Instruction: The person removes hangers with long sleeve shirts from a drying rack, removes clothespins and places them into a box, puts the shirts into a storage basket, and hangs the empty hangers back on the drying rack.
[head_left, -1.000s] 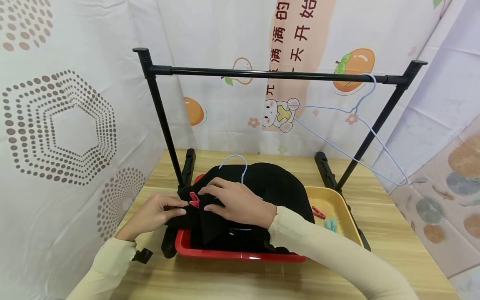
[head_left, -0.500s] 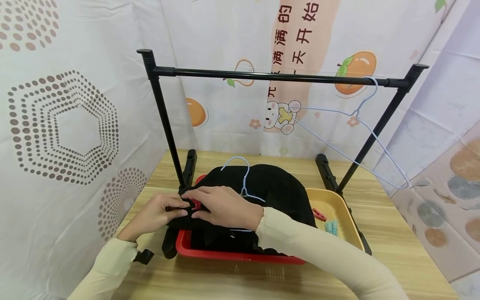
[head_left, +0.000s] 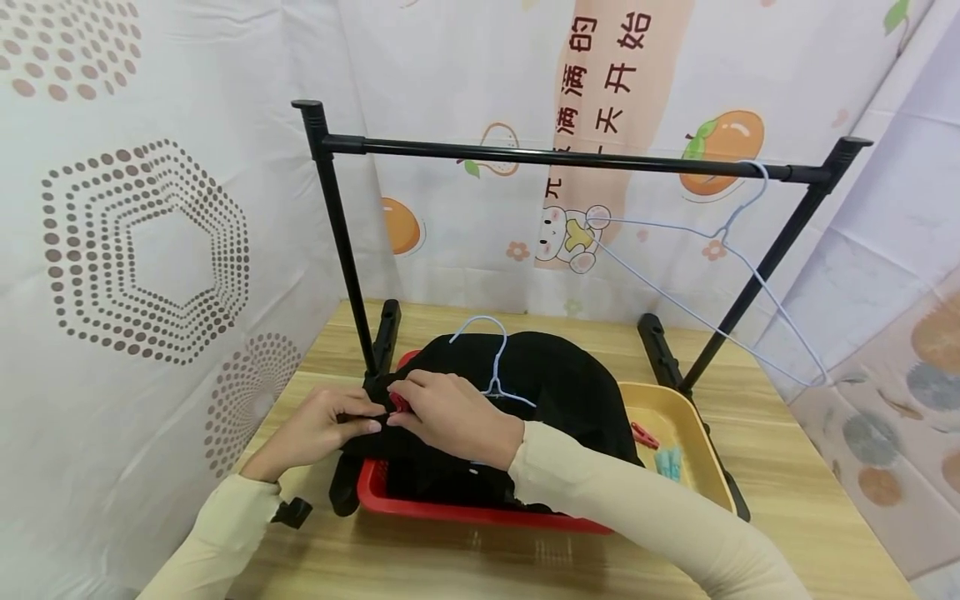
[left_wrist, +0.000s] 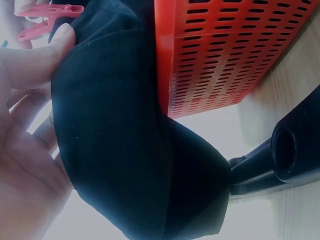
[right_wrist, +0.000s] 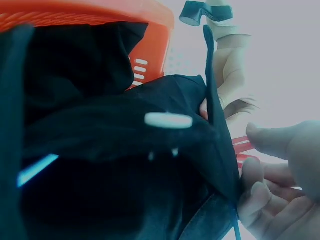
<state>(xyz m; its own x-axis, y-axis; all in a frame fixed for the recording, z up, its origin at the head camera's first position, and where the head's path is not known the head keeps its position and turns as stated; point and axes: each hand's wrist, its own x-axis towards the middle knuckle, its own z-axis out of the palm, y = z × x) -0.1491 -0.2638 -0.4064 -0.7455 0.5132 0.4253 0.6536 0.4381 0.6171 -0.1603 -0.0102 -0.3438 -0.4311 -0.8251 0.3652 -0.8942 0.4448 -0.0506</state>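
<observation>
a black rack [head_left: 517, 156] stood on the wooden table [head_left: 420, 567]. near its top right corner hung a pale blue hanger [head_left: 725, 233] — hooked on and tilted. a yellow tray [head_left: 678, 421] sat by the rack's right side. behind, a white curtain [head_left: 450, 58] showed orange fruit [head_left: 731, 137], flowers [head_left: 517, 251], a cartoon animal [head_left: 551, 233] and dark writing [head_left: 618, 79] — a dotted cloth [head_left: 172, 258] hung to the left, a blotched cloth [head_left: 885, 442] to the right.

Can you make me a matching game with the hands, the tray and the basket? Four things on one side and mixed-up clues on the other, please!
Things
1. Left hand
2. Right hand
3. Yellow tray
4. Red basket

Clues
A. Has black cloth lying in it
B. Pinches the cloth's edge
C. Contains another clip and blue-green pieces
D. Pinches a pinkish-red clip

Right pairs: 1-B, 2-D, 3-C, 4-A
</observation>
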